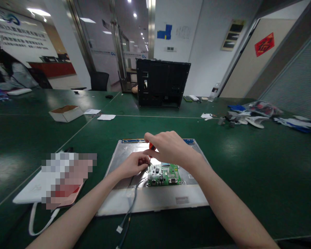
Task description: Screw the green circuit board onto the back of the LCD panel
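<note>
A metal display panel (168, 197) lies flat on the green table. On its middle sits a green circuit board (164, 175). My right hand (168, 147) is closed around a red and black screwdriver (152, 146), held upright with its shaft over the board's upper left corner. Beside that corner, my left hand (136, 164) has its fingers pinched together near the shaft; what they hold, if anything, is hidden. Dark cables (133, 205) run from left of the board over the panel's front edge, ending in a white connector (119, 229).
A black monitor housing (163, 83) stands behind the panel. On the left are a white box (66, 114) and a phone (72, 186) on a white device (33, 188). Bags and small parts (259, 110) lie at the back right. A person (18, 74) sits far left.
</note>
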Tool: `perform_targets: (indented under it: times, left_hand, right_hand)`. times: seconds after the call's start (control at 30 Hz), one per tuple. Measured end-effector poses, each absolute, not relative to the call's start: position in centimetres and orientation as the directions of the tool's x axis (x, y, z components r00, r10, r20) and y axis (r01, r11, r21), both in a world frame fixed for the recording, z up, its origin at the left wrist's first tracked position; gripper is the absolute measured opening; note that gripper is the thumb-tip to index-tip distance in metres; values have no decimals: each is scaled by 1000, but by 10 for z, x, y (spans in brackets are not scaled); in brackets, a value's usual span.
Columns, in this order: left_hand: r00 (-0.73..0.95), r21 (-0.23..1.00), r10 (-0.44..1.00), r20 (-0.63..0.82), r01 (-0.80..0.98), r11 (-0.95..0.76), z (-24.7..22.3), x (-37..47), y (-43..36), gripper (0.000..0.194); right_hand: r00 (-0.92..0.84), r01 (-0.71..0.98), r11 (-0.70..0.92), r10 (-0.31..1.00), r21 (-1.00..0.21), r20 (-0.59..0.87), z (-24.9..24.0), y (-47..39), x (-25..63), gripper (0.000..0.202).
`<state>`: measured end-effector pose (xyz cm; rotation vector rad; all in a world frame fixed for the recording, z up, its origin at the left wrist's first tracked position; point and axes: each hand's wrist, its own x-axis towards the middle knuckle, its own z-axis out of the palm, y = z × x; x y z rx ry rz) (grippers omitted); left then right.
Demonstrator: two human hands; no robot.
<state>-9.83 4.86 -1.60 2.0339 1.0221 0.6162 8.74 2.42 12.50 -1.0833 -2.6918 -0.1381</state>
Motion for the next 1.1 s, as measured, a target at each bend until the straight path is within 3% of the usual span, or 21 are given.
perform_targets:
  times: [0.23, 0.53, 0.8, 1.1]
  left_hand:
    - [554, 784, 822, 132, 449, -428, -22, -99, 51, 5]
    - [570, 784, 818, 73, 474, -400, -15, -99, 49, 10]
    - [543, 781, 827, 149, 448, -434, -22, -100, 51, 5]
    - [561, 777, 820, 117, 462, -427, -16, -99, 49, 9]
  right_hand:
    - [-737, 641, 766, 634, -56, 232, 130, 19, 90, 17]
    - [-686, 707, 707, 691, -18, 228, 127, 24, 86, 19]
    - [-758, 602, 790, 611, -117, 228, 130, 21, 91, 19]
    - [-689, 706, 708, 681, 19, 248, 125, 26, 86, 16]
